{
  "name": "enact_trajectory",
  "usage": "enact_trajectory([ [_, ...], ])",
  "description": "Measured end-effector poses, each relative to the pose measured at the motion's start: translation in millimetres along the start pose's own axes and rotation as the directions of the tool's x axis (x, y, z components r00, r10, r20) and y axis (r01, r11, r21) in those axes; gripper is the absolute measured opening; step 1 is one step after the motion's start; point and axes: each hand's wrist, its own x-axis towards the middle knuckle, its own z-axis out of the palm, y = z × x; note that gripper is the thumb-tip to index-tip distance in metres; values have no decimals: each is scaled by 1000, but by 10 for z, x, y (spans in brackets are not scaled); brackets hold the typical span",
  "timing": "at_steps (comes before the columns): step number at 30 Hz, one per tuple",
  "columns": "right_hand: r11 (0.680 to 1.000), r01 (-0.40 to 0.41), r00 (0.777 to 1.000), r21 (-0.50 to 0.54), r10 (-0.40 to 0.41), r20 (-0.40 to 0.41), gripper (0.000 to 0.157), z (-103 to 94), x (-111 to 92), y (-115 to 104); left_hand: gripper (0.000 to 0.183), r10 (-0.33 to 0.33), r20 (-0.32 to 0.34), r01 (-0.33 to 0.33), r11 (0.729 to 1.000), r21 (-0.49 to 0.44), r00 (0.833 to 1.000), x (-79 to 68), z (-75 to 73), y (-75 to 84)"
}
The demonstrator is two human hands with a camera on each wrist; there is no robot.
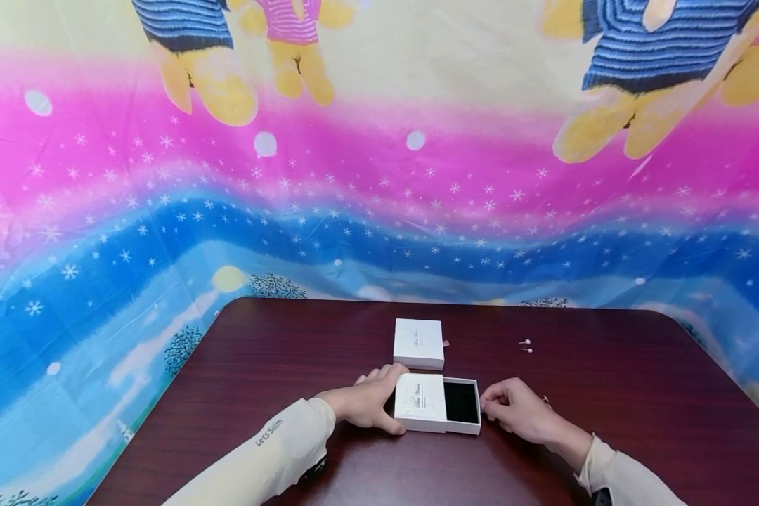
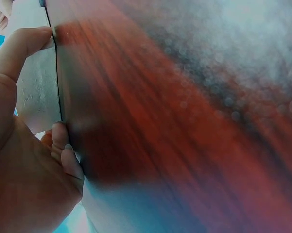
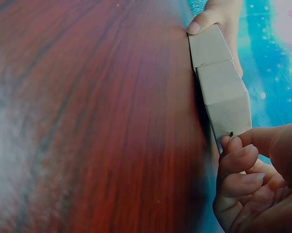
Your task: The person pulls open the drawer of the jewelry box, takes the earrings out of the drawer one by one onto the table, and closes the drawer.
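Observation:
A white slide-out gift box [image 1: 420,400] with printed lettering lies on the table, its drawer [image 1: 474,427] pulled partway out to the right, with black lining [image 1: 460,402] inside. My left hand [image 1: 373,400] grips the left end of the sleeve, thumb on the near side and fingers on the far side. At the drawer's right end, my right hand [image 1: 517,409] pinches with thumb and index finger at a small dark slit [image 3: 231,134]. The pull tab there is mostly hidden by the fingertips. The other fingers of that hand are curled in.
A second white box [image 1: 419,341], closed, lies just behind the first, a small pink tab [image 1: 445,344] at its right side. Two pearl stud earrings [image 1: 528,345] are on the table [image 1: 607,372] farther right. A patterned cloth [image 1: 379,176] hangs behind the table.

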Motion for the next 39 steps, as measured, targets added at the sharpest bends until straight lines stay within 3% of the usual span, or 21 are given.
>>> enact_trajectory([
  [39,1000,-16,1000,7,16,-6,19,35,28,1,83,-7,2,7,1000,-10,1000,7,-2,4],
])
